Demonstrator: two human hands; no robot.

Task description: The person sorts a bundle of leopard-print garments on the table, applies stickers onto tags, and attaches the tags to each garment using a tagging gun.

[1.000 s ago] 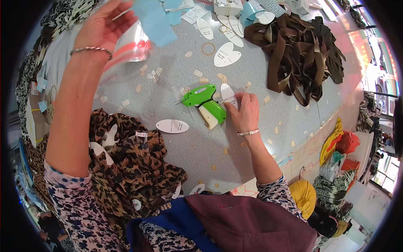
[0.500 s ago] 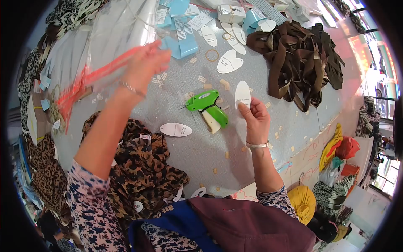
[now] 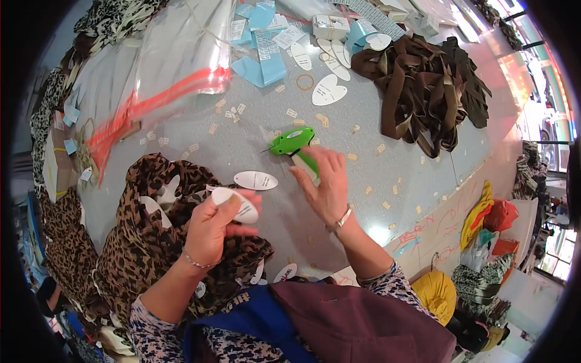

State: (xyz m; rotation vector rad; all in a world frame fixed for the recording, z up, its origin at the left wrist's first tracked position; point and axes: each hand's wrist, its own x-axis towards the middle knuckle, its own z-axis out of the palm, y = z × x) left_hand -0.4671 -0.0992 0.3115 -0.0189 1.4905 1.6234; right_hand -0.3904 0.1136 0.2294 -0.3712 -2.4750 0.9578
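Observation:
My left hand (image 3: 209, 227) is closed on a white oval hang tag (image 3: 247, 212), above the leopard-print garment (image 3: 136, 242) at the lower left. A second oval hang tag (image 3: 256, 180) lies on the table just beyond it. My right hand (image 3: 327, 187) is at the green tagging gun (image 3: 293, 140), which lies on the table with its needle to the left. The thumb and fingers are apart around its pale handle, partly covering it; I see no firm grip. White tags (image 3: 158, 212) also show on the garment.
Clear plastic bags with red strips (image 3: 175, 91) lie at the upper left. Brown fabric straps (image 3: 417, 91) are heaped at the upper right. Blue label strips (image 3: 266, 57), heart-arranged tags (image 3: 328, 91), a rubber band (image 3: 305, 82) and small scattered labels (image 3: 240, 109) cover parts of the table (image 3: 284, 224).
The hang tag has passed from my right hand to my left. My left hand has come down from the bags to the garment, which now looks more bunched. My right hand has moved left to the tagging gun.

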